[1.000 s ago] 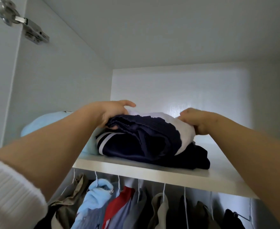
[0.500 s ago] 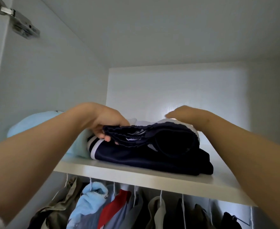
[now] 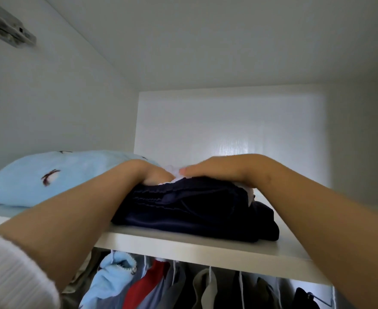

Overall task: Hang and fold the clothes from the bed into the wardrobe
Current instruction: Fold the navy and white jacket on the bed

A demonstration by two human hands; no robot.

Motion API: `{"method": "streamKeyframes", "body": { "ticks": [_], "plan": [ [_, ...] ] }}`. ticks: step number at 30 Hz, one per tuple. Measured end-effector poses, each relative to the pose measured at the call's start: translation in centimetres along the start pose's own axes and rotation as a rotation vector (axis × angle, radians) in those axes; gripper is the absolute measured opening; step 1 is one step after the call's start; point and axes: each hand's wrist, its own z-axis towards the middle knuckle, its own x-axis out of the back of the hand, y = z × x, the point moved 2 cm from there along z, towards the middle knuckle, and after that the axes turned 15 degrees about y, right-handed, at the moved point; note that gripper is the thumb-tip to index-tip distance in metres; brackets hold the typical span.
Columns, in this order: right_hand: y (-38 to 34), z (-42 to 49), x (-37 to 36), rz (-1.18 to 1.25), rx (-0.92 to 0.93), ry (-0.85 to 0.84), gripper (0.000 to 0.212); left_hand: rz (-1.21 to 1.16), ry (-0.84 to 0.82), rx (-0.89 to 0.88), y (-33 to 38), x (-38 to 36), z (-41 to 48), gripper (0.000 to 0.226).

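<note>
On the wardrobe shelf (image 3: 206, 245), the right hand (image 3: 217, 170) presses a folded navy garment (image 3: 183, 206), fingers straight and together; the left hand (image 3: 146, 172) hides its fingers. Stacking seems nearly done; next, release gently.

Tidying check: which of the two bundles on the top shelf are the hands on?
The folded navy clothes, dark and at the middle of the shelf, with left hand and right hand on top; the light blue bundle lies further left.
</note>
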Motion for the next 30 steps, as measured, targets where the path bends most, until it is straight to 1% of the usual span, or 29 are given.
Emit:
{"method": "streamKeyframes", "body": {
  "ticks": [2, 3, 5, 7, 8, 10, 11, 13, 14, 15, 16, 17, 18, 20, 22, 25, 28, 30],
  "plan": [
    [-0.9, 0.3, -1.5, -0.186, 0.178, -0.009, 0.041, 0.072, 0.018, 0.013, -0.2, 0.3, 0.1, 0.068],
    [-1.3, 0.2, -2.0, -0.241, 0.213, -0.005, 0.043, 0.089, 0.032, 0.033, -0.3, 0.3, 0.2, 0.074],
    [-1.6, -0.1, -2.2, -0.235, 0.242, 0.021, 0.043, 0.086, 0.044, 0.044, -0.3, 0.2, 0.1, 0.074],
    [-1.7, -1.0, -2.0, -0.19, 0.25, 0.027, 0.046, 0.133, 0.043, 0.049, -0.4, 0.1, -0.3, 0.058],
    [-1.5, -1.2, -1.9, -0.14, 0.228, 0.021, 0.047, 0.158, 0.079, 0.049, -0.5, 0.1, -0.5, 0.047],
    [-1.6, -1.9, -1.9, -0.072, 0.172, 0.02, 0.045, 0.127, 0.199, 0.035, -0.5, 0.2, -1.1, 0.039],
    [-1.6, -2.1, -1.9, -0.066, 0.144, 0.032, 0.039, 0.093, 0.252, 0.027, -0.5, 0.2, -1.5, 0.038],
    [-1.5, -2.1, -1.7, -0.086, 0.072, 0.065, 0.017, -0.005, 0.382, 0.033, -0.9, 0.1, -2.6, 0.034],
    [-1.7, -2.3, -1.6, -0.119, 0.034, 0.078, 0.013, -0.042, 0.459, 0.024, -1.1, 0.1, -3.4, 0.032],
    [-1.9, -2.6, -1.6, -0.159, 0.004, 0.09, 0.019, -0.058, 0.513, 0.008, -1.2, 0.1, -4.2, 0.033],
    [-1.9, -2.9, -1.8, -0.199, -0.018, 0.106, 0.031, -0.059, 0.547, -0.019, -1.3, 0.0, -4.8, 0.034],
    [-1.9, -3.3, -1.9, -0.225, -0.039, 0.127, 0.039, -0.056, 0.568, -0.057, -1.4, -0.1, -5.3, 0.034],
    [-2.1, -3.6, -2.1, -0.225, -0.055, 0.161, 0.042, -0.05, 0.577, -0.097, -1.5, -0.3, -5.7, 0.034],
    [-2.6, -4.5, -2.6, -0.19, -0.087, 0.229, 0.042, -0.032, 0.583, -0.137, -1.8, -0.7, -6.3, 0.036],
    [-3.1, -5.0, -2.9, -0.237, -0.134, 0.279, 0.041, 0.042, 0.609, -0.154, -2.0, -0.9, -6.2, 0.039],
    [-4.1, -5.2, -3.0, -0.339, -0.225, 0.372, 0.038, 0.089, 0.611, -0.148, -2.2, -1.0, -5.0, 0.04],
    [-4.9, -6.2, -3.6, -0.439, -0.292, 0.53, 0.038, 0.091, 0.626, -0.103, -2.3, -0.9, -4.0, 0.041],
    [-5.1, -7.2, -4.7, -0.463, -0.321, 0.603, 0.039, 0.127, 0.7, -0.103, -2.1, -1.1, -3.9, 0.038]
  ]
}}
